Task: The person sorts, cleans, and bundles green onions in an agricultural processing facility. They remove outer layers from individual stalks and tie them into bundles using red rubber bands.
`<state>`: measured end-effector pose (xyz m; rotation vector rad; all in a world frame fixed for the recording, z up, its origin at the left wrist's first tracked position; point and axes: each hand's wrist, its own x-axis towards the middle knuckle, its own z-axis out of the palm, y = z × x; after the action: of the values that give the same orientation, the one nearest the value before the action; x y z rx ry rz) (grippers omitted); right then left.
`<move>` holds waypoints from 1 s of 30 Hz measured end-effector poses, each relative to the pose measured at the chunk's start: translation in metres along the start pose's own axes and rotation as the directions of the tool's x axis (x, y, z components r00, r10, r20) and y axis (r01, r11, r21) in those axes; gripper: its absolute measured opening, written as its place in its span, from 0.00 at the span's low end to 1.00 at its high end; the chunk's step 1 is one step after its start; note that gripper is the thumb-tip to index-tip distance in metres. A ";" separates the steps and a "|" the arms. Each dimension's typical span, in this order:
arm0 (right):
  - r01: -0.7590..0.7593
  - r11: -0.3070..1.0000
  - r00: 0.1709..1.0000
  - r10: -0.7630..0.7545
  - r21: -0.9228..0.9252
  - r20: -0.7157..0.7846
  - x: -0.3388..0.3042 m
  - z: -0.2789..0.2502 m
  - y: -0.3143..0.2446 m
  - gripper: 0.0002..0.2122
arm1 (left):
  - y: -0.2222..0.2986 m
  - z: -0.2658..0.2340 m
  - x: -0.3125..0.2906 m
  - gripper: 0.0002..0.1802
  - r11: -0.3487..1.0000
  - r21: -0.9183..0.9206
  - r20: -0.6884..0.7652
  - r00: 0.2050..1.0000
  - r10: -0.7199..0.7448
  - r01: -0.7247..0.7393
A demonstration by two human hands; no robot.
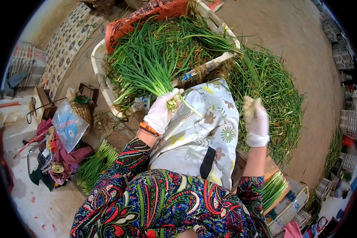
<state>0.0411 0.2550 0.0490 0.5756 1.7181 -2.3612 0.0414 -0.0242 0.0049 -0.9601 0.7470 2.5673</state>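
Gloved in white, my left hand (162, 111) is closed around the pale stem ends of a bunch of garlic chives (151, 73). The green leaves fan up and left over a white plastic crate (97, 67) heaped with more chives. One stalk pokes out to the right of that hand, over the flowered apron (198, 127) on my lap. My right hand (257, 121), also gloved and slightly blurred, hovers right of my lap beside a loose heap of chive leaves (275, 103). Its fingers are pinched together; what is in them, if anything, is too smeared to name.
An orange sack (121, 31) drapes over the crate's far side. Tidy chive bundles lie at lower left (97, 163) and on a wooden board (273, 170) at lower right. Left of me are a clear plastic bag (69, 125), a wicker basket (82, 112) and rumpled cloths (67, 158).
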 end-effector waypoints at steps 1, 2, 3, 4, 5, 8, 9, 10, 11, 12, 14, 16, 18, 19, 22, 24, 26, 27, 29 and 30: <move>0.064 0.988 0.989 -0.082 -0.143 -0.123 0.006 -0.028 -0.002 0.16 | -0.003 -0.002 0.004 0.11 0.999 0.028 0.069 0.997 -0.034 0.033; -0.116 0.795 0.968 -0.042 -0.595 -0.246 0.011 -0.041 0.003 0.16 | -0.003 -0.014 0.009 0.12 0.997 0.058 0.129 0.990 -0.061 0.054; -0.317 0.393 0.924 -0.076 -0.863 -0.374 0.017 -0.053 0.013 0.15 | -0.004 -0.017 0.014 0.14 0.993 0.088 0.196 0.976 -0.093 0.077; 0.226 0.021 0.955 -0.200 -0.974 0.218 0.014 -0.051 0.028 0.14 | -0.010 -0.011 0.014 0.12 0.993 0.118 0.124 0.992 -0.017 0.002; 0.597 -0.447 0.634 -0.247 -0.666 0.733 0.011 -0.047 0.044 0.14 | -0.012 -0.007 0.012 0.11 0.995 0.101 0.102 0.995 -0.016 0.006; 0.204 0.582 0.910 0.184 -0.787 0.371 -0.023 0.061 0.070 0.18 | -0.015 -0.019 0.011 0.10 0.986 0.163 0.084 0.996 -0.028 0.014; 0.160 0.450 0.879 0.340 -0.879 0.334 -0.022 0.076 0.073 0.17 | -0.017 -0.012 0.006 0.10 0.982 0.186 0.047 0.999 -0.022 0.013; 0.307 0.397 0.909 0.146 -0.865 0.389 -0.022 0.082 0.077 0.17 | -0.019 -0.011 0.001 0.11 0.986 0.166 0.080 0.997 -0.020 0.006; 0.215 0.478 0.927 0.174 -0.851 0.332 -0.013 0.085 0.073 0.16 | -0.018 -0.014 -0.005 0.13 0.989 0.147 0.110 0.994 -0.013 -0.004; 0.119 0.553 0.939 0.209 -0.825 0.275 -0.001 0.088 0.066 0.16 | -0.014 -0.018 -0.010 0.12 0.993 0.114 0.124 0.991 -0.056 0.042; 0.017 0.577 0.930 0.290 -0.817 0.224 0.005 0.101 0.050 0.14 | -0.015 -0.043 -0.013 0.11 0.988 0.046 0.168 0.974 -0.150 0.144; 0.626 0.097 0.771 0.066 -0.773 0.633 0.003 0.107 0.072 0.12 | -0.015 -0.043 -0.027 0.10 0.976 0.022 0.083 0.972 -0.220 0.218; 0.805 -0.212 0.574 0.044 -0.554 0.818 -0.010 0.117 0.097 0.11 | -0.021 -0.045 -0.021 0.12 0.970 -0.049 0.170 0.959 -0.225 0.236; 0.812 -0.222 0.559 0.032 -0.539 0.828 -0.012 0.117 0.103 0.12 | -0.021 -0.038 -0.024 0.13 0.971 -0.048 0.203 0.954 -0.222 0.236; 0.334 0.474 0.669 0.490 -0.815 0.559 -0.003 0.122 0.065 0.15 | -0.020 -0.044 -0.017 0.14 0.976 -0.063 0.213 0.958 -0.192 0.210; 0.639 0.244 0.690 0.237 -0.730 0.684 0.038 0.089 0.064 0.13 | -0.018 -0.033 -0.014 0.15 0.975 -0.129 0.232 0.961 -0.149 0.183; 0.628 -0.012 0.778 -0.018 -0.778 0.628 0.082 0.084 0.024 0.10 | 0.001 -0.019 -0.022 0.17 0.912 -0.349 0.251 0.959 -0.132 0.217; 0.492 -0.064 0.850 -0.180 -0.868 0.495 0.102 0.100 -0.008 0.12 | 0.011 -0.016 -0.026 0.19 0.862 -0.453 0.250 0.961 -0.122 0.227; 0.397 -0.354 0.742 -0.419 -0.847 0.524 0.160 0.071 -0.025 0.06 | 0.016 -0.010 -0.023 0.18 0.706 -0.543 0.465 0.863 -0.198 0.455; 0.344 -0.417 0.730 -0.445 -0.842 0.519 0.189 0.060 -0.024 0.06 | 0.013 -0.010 -0.019 0.18 0.689 -0.538 0.484 0.847 -0.218 0.485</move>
<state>-0.1525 0.2236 0.0098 -0.4857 3.3425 -0.0476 0.0549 -0.0425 0.0156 -0.6218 -0.4550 2.5304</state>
